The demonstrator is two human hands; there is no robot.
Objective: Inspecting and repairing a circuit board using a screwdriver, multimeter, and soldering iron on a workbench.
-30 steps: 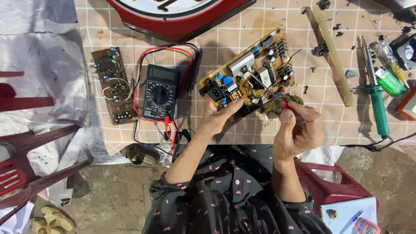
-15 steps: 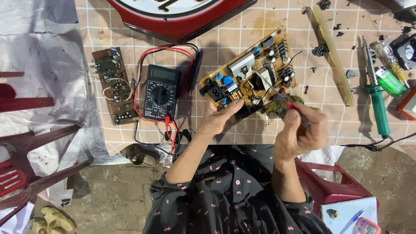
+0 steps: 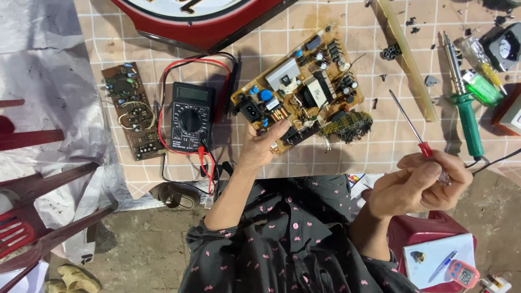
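Left hand [image 3: 260, 145]: forearm rises from the lap toward 12 o'clock, palm up, fingers and thumb clamped on the near edge of the yellow circuit board [image 3: 301, 87]. Board lies tilted on the checkered bench [image 3: 380, 146], its long axis running from 8 toward 2 o'clock; a tangle of dark wire mesh [image 3: 347, 125] sits at its 4 o'clock corner.

Right hand [image 3: 420, 182]: held off the bench's near edge at 4 o'clock of the board, well apart from it. Grip clenched on the red handle of a screwdriver [image 3: 412, 127]; shaft points up toward 11 o'clock, tip in free air over the bench.

Black multimeter [image 3: 190, 115] just beside the board at 9 o'clock, red leads looped around it. Brown circuit board [image 3: 132, 110] further left. Green-handled soldering iron [image 3: 465, 106] at 3 o'clock. Open bench between screwdriver shaft and iron.
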